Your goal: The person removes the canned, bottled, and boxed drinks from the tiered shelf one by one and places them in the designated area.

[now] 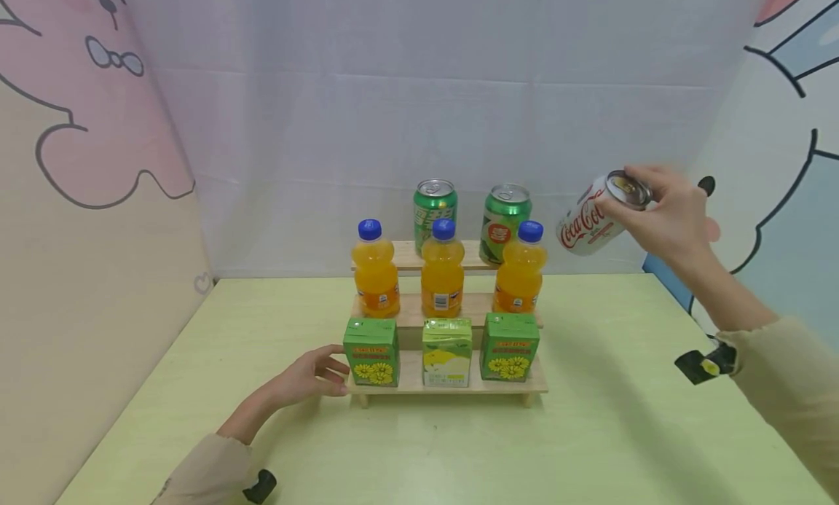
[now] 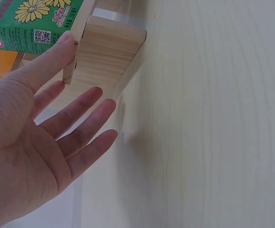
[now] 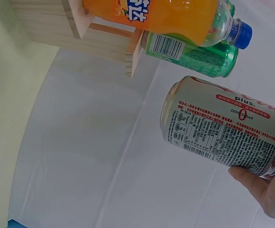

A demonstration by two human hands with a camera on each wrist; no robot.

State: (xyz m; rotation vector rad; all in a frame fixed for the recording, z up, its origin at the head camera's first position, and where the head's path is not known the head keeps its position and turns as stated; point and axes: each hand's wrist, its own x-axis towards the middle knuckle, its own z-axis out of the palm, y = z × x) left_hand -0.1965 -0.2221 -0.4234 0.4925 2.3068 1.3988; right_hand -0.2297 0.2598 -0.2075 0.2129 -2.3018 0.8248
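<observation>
White can: "Coca-Cola" in red script; "plus", "ZERO SUGAR" and a red "0" beside small Chinese print.
Right bottle: "芬达" in large characters.
Middle bottle: barcode.
Right green can: barcode.
Left carton: QR code; yellowish Chinese characters, too small to read overhead.

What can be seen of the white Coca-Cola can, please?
The white can, metallic-looking and cylindrical, carries red Coca-Cola lettering, "plus", "Zero Sugar" and dense small print. It tilts in the air, right of the wooden rack, touching only the right hand, which grips it near its raised silver end.
</observation>
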